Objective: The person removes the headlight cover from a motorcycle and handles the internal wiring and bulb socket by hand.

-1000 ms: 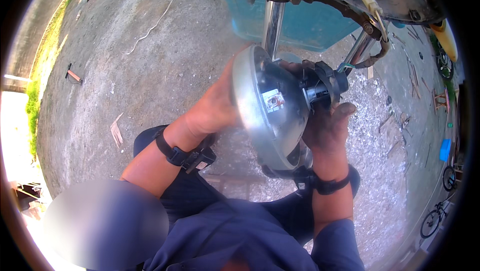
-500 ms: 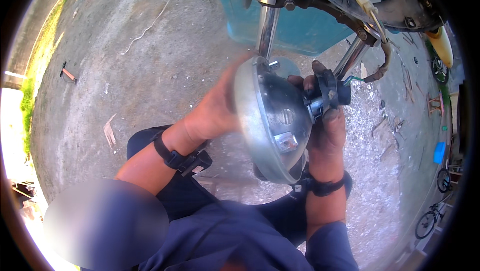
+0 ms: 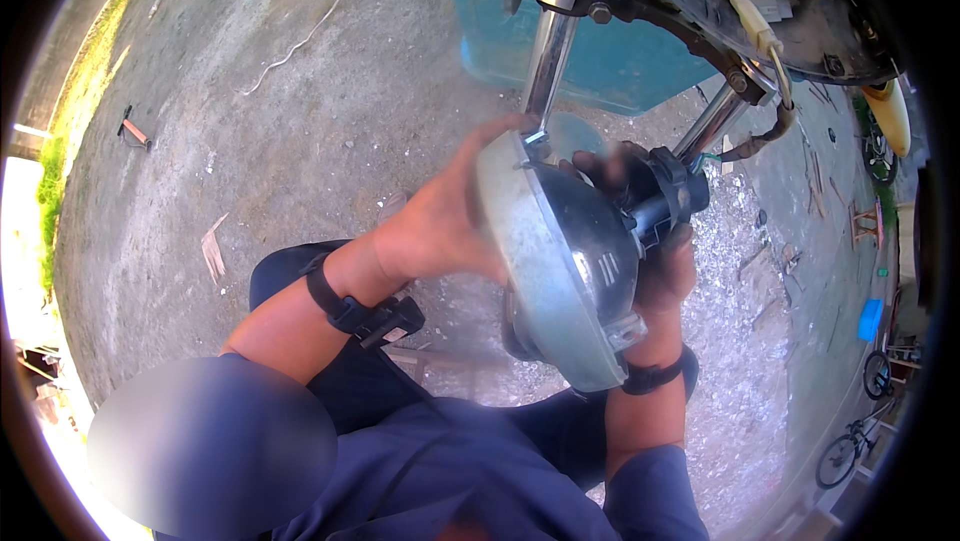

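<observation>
A round headlight (image 3: 545,261) with a pale grey rim and a glossy dark back is tilted in front of me. My left hand (image 3: 440,221) grips its rim from the left, the fingers partly hidden behind it. At the back of the headlight is a black bulb socket (image 3: 668,193) with thin wires near it. My right hand (image 3: 668,276) is closed round this socket, thumb below and blurred fingers above. Whether the socket is fully seated in the headlight, I cannot tell.
Above stand the chrome fork tubes (image 3: 553,61) with a clamp bracket (image 3: 660,26). An open dark housing (image 3: 800,11) with loose wires and connectors is at upper right. Behind is a teal panel (image 3: 620,71). A hand tool (image 3: 133,129) lies on the ground at left; bicycles (image 3: 838,459) stand far right.
The headlight has tilted and shifted slightly right and down, showing more of its rim's outer side. My left hand has followed it. My right hand stays at the socket, its fingers shifted.
</observation>
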A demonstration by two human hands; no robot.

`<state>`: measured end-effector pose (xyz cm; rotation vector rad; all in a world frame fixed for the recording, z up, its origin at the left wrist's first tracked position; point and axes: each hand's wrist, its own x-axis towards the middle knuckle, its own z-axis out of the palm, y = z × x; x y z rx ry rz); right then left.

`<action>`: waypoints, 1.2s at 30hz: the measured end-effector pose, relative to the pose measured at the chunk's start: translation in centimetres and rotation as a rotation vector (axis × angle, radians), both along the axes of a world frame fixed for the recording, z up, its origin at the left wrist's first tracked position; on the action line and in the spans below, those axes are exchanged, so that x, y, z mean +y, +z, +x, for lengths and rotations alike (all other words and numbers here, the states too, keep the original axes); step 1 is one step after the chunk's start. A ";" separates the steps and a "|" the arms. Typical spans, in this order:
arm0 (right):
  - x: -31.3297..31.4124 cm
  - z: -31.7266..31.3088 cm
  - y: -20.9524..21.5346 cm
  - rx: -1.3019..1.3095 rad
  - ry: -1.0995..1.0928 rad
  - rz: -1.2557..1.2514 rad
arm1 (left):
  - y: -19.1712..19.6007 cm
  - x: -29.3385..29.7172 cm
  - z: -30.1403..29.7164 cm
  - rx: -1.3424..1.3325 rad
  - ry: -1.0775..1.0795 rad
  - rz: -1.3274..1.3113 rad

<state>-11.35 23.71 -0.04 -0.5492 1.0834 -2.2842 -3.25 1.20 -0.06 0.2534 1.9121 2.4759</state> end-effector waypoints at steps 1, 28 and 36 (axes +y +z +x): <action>0.2 -0.2 0.0 0.006 -0.002 0.010 | 0.5 -0.1 0.3 -0.019 0.009 0.010; -0.8 0.0 2.5 -0.165 -0.010 0.097 | 3.3 -3.4 0.9 0.374 -0.009 -0.386; -0.1 -0.5 1.1 -0.128 -0.072 0.191 | 3.9 -3.4 0.9 0.386 -0.021 -0.438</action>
